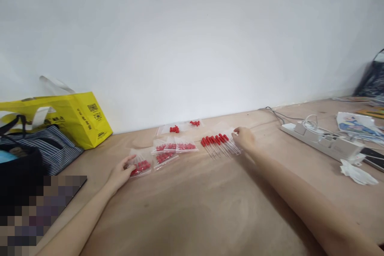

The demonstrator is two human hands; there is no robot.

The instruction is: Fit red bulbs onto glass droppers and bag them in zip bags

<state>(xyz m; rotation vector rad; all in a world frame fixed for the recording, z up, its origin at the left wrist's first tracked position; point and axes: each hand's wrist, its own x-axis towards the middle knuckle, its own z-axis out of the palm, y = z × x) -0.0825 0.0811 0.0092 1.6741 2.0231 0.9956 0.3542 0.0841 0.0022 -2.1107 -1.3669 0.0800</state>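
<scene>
My left hand (120,173) is closed on the left edge of a clear zip bag (141,167) that holds red-bulbed droppers and lies on the table. My right hand (244,139) has its fingers curled together at the edge of a clear plastic bag (223,127), though the fingertips are small and partly hidden. Just left of it lies a row of loose droppers (215,141), red bulbs pointing away and clear tubes towards me. Between my hands several filled zip bags (186,147) overlap one another.
Behind the bags sit two small groups of red bulbs (174,129) on clear plastic. A yellow shopping bag (99,122) and a striped bag (61,150) stand at left. To the right are a white power strip (324,142) with cables, a crumpled tissue (357,172) and printed packets (360,126).
</scene>
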